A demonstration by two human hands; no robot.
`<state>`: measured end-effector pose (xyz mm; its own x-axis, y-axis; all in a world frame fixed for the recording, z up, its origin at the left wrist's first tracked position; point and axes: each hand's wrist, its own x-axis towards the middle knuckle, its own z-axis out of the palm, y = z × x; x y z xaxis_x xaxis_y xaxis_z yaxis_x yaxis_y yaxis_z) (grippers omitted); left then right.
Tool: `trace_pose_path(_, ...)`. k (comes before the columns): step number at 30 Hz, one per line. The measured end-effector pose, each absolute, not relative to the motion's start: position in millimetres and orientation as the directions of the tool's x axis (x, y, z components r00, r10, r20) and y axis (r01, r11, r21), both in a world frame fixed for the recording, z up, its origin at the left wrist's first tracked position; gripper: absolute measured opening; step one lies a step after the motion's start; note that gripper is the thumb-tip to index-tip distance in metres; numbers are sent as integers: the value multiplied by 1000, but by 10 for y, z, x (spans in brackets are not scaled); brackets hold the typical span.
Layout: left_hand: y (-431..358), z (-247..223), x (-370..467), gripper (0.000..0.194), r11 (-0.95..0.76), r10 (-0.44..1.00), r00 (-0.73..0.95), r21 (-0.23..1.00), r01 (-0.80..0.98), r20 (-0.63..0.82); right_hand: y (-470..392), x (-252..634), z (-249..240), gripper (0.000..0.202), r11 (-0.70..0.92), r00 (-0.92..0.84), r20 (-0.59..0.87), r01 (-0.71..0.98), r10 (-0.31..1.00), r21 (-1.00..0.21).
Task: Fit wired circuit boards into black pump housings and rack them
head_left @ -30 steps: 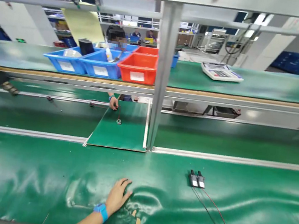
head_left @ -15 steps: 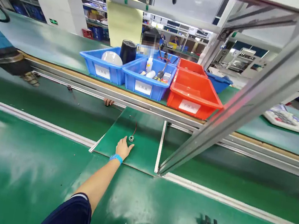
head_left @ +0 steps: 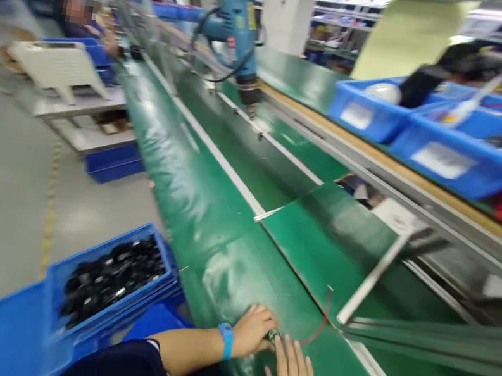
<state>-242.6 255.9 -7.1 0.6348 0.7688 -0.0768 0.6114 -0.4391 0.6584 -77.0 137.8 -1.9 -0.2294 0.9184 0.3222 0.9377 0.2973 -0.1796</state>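
Observation:
A small round circuit board with a thin red wire is at the near edge of the green bench. My left hand, with a blue band at the wrist, has its fingers curled round the board's left side. To the right, my right hand has its fingers stretched out, the fingertips touching or nearly touching the board. The red wire runs up and right from the board towards the raised green plate.
A blue crate of black parts stands at the lower left. A blue power tool hangs over the bench. Blue bins line the shelf on the right. A person sits at the far left.
The view has swung left. My left hand has taken the board from the raised plate and drawn it back to the near edge. My right hand has come into view.

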Motion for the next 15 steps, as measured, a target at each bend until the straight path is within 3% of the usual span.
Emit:
trace_pose_path(3,2053,-272,-2858,52,-393,783,608,651,650,-135,1403,-939,-308,49,424,-369,237,870,899,-253)
trace_pose_path(8,1977,-289,-3349,77,-341,855,514,678,652,-64,1263,-1102,-678,47,380,-360,130,832,924,-403)
trace_pose_path(10,1958,-252,-3614,69,-228,946,323,694,682,-7,1311,-1119,-694,48,358,-350,107,812,931,-461)
trace_pose_path(12,1874,-281,-3977,46,-34,999,49,690,723,-2,1403,-1136,-658,47,293,-323,36,801,946,-522)
trace_pose_path(15,1681,-487,-4663,41,314,935,-346,630,710,-76,1539,-1203,-575,46,124,-268,-159,791,950,-599)
